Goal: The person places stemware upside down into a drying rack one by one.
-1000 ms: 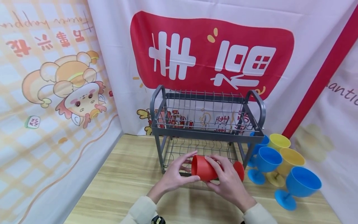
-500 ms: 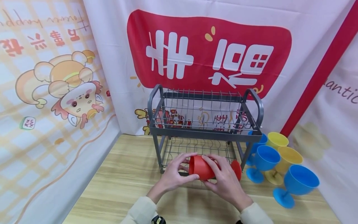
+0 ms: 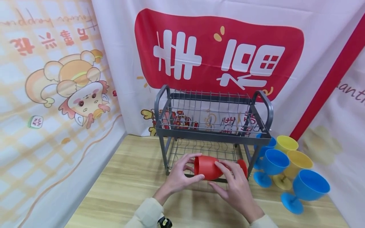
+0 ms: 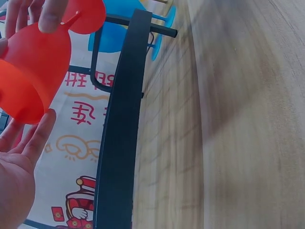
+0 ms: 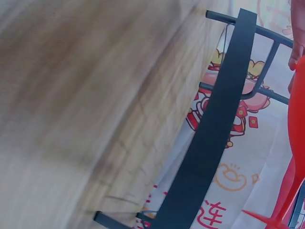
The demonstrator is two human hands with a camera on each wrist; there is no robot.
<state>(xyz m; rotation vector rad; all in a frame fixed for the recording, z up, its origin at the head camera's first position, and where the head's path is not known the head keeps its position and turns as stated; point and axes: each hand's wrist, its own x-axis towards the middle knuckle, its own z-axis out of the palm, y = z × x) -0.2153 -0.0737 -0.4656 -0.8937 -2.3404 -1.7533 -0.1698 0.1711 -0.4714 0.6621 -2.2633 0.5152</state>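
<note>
A red plastic goblet (image 3: 206,167) lies sideways in the air at the front of the lower rack tier, its mouth toward the left and its round foot (image 3: 242,167) toward the right. My left hand (image 3: 182,174) holds the bowl near its rim between fingers and thumb. My right hand (image 3: 235,186) grips the bowl near the stem, fingers over the top, and covers part of the stem. In the left wrist view, fingertips of both hands touch the goblet (image 4: 43,62). The right wrist view shows only part of the goblet (image 5: 298,124), at its right edge.
A grey two-tier dish rack (image 3: 214,135) with wire shelves stands behind the hands on the wooden table (image 3: 114,190). Blue goblets (image 3: 310,185) and yellow goblets (image 3: 299,163) stand close together right of it. Printed cloth (image 3: 128,63) hangs at the back and sides.
The goblet has tilted slightly and its foot has risen a little. The right thumb has shifted lower, away from the bowl's underside. The left hand keeps its hold at the rim.
</note>
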